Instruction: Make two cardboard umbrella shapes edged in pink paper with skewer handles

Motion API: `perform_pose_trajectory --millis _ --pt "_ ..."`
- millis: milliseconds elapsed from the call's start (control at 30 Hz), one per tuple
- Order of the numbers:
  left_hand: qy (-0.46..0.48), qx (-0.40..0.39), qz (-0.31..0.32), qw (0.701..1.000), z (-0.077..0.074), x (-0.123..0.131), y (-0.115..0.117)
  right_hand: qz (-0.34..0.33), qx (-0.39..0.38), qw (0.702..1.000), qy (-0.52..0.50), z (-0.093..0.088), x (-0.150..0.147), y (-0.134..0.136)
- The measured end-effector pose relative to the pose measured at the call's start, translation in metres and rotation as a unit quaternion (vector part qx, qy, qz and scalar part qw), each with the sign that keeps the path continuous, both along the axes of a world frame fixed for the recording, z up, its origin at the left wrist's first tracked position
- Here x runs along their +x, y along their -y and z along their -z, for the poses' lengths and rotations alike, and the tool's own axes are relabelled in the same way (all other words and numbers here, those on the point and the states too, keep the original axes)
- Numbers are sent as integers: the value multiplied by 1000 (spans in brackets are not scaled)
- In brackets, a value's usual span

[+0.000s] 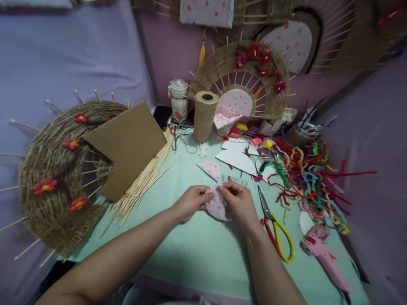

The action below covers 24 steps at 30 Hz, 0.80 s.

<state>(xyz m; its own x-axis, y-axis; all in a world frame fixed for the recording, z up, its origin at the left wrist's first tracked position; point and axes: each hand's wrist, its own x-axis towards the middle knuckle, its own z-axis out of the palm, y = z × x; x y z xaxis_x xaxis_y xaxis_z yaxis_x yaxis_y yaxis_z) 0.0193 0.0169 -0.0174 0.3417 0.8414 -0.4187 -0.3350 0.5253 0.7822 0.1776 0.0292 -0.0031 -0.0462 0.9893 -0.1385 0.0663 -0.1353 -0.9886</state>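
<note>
Between my hands is a half-round piece, white-pink with red spots, held a little above the pale green table. My left hand pinches its upper left side, thumb on the near face. At the top edge, the fingers of my right hand are closed on the same piece. Just beyond lies a second spotted half-round piece, flat on the table. A clear protractor is partly hidden behind my right hand.
Red-and-yellow scissors and a pink glue gun lie right. Colourful pipe cleaners heap behind them. A twine spool stands at the back. Thin sticks, cardboard and a woven fan shape are left.
</note>
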Motion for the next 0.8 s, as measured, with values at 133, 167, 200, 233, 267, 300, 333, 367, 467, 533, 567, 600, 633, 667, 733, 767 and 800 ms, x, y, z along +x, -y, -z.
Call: perform_pose_trajectory --millis 133,167,200,233,267,300,333,367,467,533,567,600,633,667,733,767,800 --pt "-37 72 -65 995 -5 -2 -3 9 -6 1000 -6 3 -2 0" --pt "-48 90 -70 992 -6 -3 -4 8 -9 1000 -7 3 -3 0" --pt "-56 103 -66 991 -7 -3 -5 6 -12 1000 -7 3 -3 0" --pt "-59 107 -56 991 -8 -4 -5 5 -17 1000 -9 3 -3 0" --pt "-58 107 -48 991 -8 -4 -5 7 -21 1000 -11 3 -3 1" --pt "-54 102 -44 992 -8 -4 -5 9 -21 1000 -9 3 -2 1" --pt "-52 94 -50 993 -8 -4 -5 12 -12 1000 3 2 -1 2" --pt "-51 83 -61 993 -7 -5 -6 17 11 1000 24 1 0 2" --pt "-47 56 -105 992 -6 -5 -6 29 141 979 144 -1 1 8" --pt "-35 52 -119 991 -7 -5 -6 31 213 952 217 0 -1 12" --pt "-28 53 -118 991 -7 -4 -5 29 228 943 241 1 -4 14" --pt "-22 53 -114 992 -7 -4 -5 25 232 938 257 3 -6 16" --pt "-17 52 -109 993 -8 -3 -4 20 229 937 265 4 -8 16" --pt "-14 49 -104 993 -8 -2 -3 17 220 938 267 5 -10 16" --pt "-10 42 -94 995 -8 -1 -1 26 199 943 266 5 -9 14" --pt "-9 37 -91 995 -8 -1 0 40 191 945 264 3 -7 13" --pt "-8 33 -90 995 -8 -1 0 61 184 945 262 2 -2 11"
